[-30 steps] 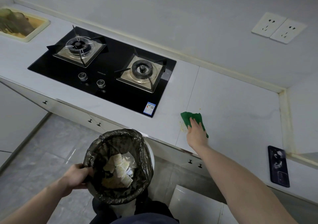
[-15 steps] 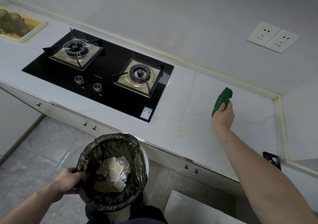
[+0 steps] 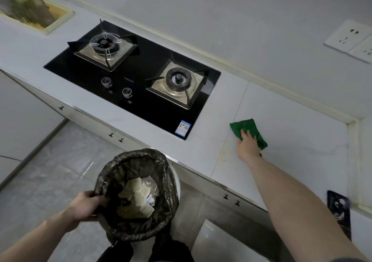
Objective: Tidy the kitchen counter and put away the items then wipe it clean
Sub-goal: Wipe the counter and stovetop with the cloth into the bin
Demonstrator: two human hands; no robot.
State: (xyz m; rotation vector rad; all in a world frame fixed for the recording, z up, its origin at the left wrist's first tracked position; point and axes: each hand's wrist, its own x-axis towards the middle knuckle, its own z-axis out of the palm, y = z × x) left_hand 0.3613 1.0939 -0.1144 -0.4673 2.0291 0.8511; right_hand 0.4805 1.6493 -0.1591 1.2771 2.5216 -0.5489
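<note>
Now right hand flat, fingers pressing green cloth onto desk — left hand grips rim of lined trash bin below desk edge.

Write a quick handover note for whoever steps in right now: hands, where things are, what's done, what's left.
Right hand presses the green cloth flat on the counter, right of the stove.
Left hand grips the rim of the lined trash bin, held below the counter edge, scraps inside.
Done: most of the counter looks bare.
Left: yellowish crumbs near the front edge, left of the cloth; a phone lies at far right.
</note>
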